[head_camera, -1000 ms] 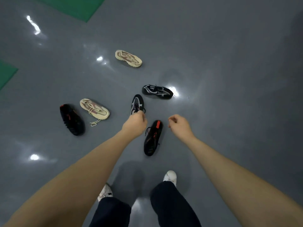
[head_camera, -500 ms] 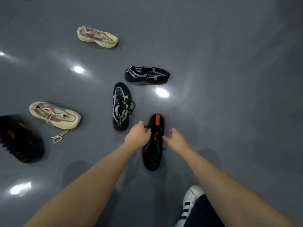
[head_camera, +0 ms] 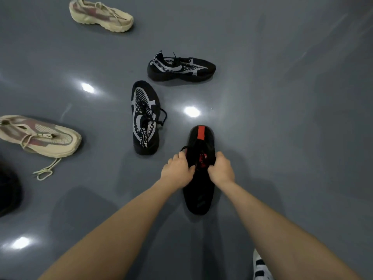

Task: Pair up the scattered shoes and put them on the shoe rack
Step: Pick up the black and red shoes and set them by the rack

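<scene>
Grey glossy floor point(head_camera: 282, 98), several ceiling-light reflections on it; shoes scattered across it.

Black shoe with red tab point(head_camera: 199, 197): lies on the floor at centre, long axis running away from the person, red tab at the far end. Left hand point(head_camera: 177, 171) on its left side, right hand point(head_camera: 222, 170) on its right side, both at the opening near the laces. Fingers of both hands curled over the edges of the shoe and clamped on it; fingertips hidden inside or behind the upper. Whether the sole is off the floor: cannot tell.

Black-and-grey mesh shoe point(head_camera: 144, 118): upright on the floor just left of and beyond the held shoe, toe pointing away, laces loose to its right. Not touching it.

Second black-and-grey mesh shoe point(head_camera: 180, 67): farther out, lying crosswise, toe to the right. Near the first, apart from it.

Beige shoe point(head_camera: 40, 136): left edge of view, toe to the right, one lace trailing onto the floor below it.

Second beige shoe point(head_camera: 101, 15): top left, well apart from the other beige one.

Dark shoe point(head_camera: 8, 190): far left edge, mostly cut off, detail not legible.

White sneaker with dark stripes point(head_camera: 261, 267): bottom right, on the person's foot, partly out of view.
</scene>
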Demonstrator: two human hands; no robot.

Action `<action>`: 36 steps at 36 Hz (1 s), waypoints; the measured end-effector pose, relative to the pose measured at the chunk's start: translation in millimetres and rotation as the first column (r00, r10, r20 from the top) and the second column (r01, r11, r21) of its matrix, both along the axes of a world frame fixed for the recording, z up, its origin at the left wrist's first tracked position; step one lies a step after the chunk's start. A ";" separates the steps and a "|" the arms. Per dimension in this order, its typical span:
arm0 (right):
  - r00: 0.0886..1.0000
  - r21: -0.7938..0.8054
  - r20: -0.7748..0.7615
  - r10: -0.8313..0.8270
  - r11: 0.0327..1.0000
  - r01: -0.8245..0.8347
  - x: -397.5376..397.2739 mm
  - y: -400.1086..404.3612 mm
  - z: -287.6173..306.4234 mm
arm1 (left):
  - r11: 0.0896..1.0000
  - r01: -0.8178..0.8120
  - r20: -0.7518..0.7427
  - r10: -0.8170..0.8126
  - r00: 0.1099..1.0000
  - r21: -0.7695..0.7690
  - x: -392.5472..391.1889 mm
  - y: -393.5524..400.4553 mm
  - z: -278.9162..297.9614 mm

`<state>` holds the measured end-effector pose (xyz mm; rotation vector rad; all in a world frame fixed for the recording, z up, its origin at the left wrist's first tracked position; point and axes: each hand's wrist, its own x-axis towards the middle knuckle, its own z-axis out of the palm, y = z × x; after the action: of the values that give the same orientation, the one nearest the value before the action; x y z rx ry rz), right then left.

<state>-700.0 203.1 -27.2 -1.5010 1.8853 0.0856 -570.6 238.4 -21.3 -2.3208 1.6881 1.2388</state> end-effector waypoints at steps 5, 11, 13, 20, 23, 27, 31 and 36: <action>0.992 -0.087 0.123 -0.020 0.996 0.030 6.6 9.3 13.8 | 0.998 0.010 0.055 -0.006 0.998 -0.066 9.7 6.5 14.0; 0.967 -0.186 0.248 0.058 0.983 -0.011 27.2 23.6 42.1 | 0.987 -0.080 0.113 0.096 0.989 -0.137 31.6 17.4 45.2; 0.958 -0.218 0.275 0.086 0.976 -0.024 40.3 28.0 53.7 | 0.976 -0.156 0.102 0.172 0.980 -0.150 41.7 24.7 55.5; 0.920 -0.254 0.360 0.155 0.965 -0.063 104.2 36.9 85.6 | 0.900 -0.381 0.044 0.398 0.917 -0.210 92.5 55.8 77.7; 0.901 -0.271 0.387 0.195 0.958 -0.091 137.7 45.1 96.2 | 0.869 -0.448 -0.029 0.452 0.891 -0.210 122.3 68.8 87.9; 0.862 -0.278 0.444 0.247 0.952 -0.129 175.7 57.1 101.4 | 0.852 -0.443 -0.001 0.461 0.887 -0.280 161.6 85.6 102.7; 0.858 -0.311 0.377 0.348 0.920 -0.236 214.1 71.2 103.2 | 0.865 -0.379 0.127 0.438 0.890 -0.328 200.4 105.6 113.2; 0.830 -0.370 0.268 0.490 0.847 -0.381 264.8 89.7 105.3 | 0.848 -0.397 0.192 0.481 0.856 -0.351 244.4 135.5 111.6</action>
<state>-435.2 292.8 78.2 -1.9938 1.2735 -0.2610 -326.2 373.9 90.3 -3.0246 1.3686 0.6654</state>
